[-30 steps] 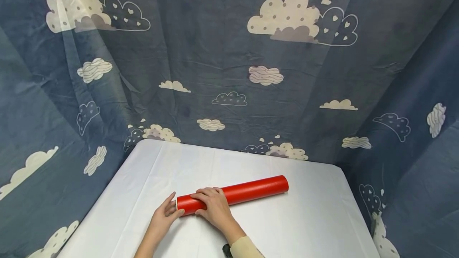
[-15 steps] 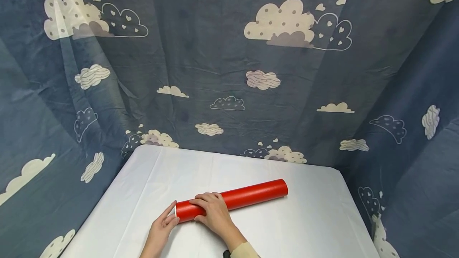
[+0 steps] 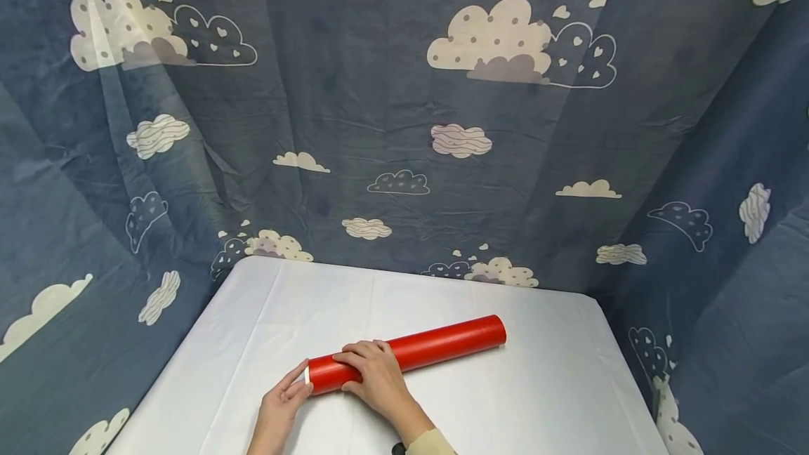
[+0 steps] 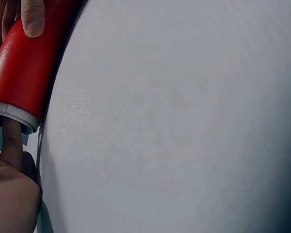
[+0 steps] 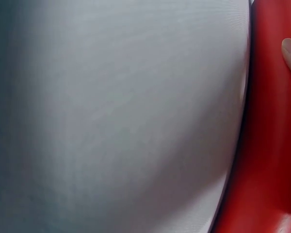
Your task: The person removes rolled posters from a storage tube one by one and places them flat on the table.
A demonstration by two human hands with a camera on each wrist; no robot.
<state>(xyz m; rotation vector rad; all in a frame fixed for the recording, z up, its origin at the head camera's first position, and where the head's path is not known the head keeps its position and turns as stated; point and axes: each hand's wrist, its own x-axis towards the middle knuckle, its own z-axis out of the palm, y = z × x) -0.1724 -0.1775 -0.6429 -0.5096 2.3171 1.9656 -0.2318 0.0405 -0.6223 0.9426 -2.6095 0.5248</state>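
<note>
While the right hand (image 3: 379, 374) lies curled over the red tube (image 3: 449, 343), its thumb on the near side and its fingers across the top, the left hand (image 3: 278, 402) is at the tube's left end, thumb and fingers pinching the white end (image 4: 14, 112). Tube lies on its side on the white worktop (image 3: 537, 399), set aslant: left end nearer the person, right end farther off and well apart from both hands. Right hand grasps it left of its middle, with bare red showing between the two hands. Left wrist view: white end shows as a pale ring just past the red edge, a vertical seam line in it; fingers of the left hand reach up to it from below, tips hidden, so cannot tell how far in they go. Right hand's thumb presses the red surface higher up. Right wrist view: tube runs down the right edge, glossy, a digit on it near the top; a soft shadow on the white surface beside it. Pale sleeve (image 3: 431, 443) on the right arm, a small dark object (image 3: 398, 449) next to it, partly cut off. Dark blue cloth (image 3: 354, 90) with cloud prints hangs behind and at both sides.
</note>
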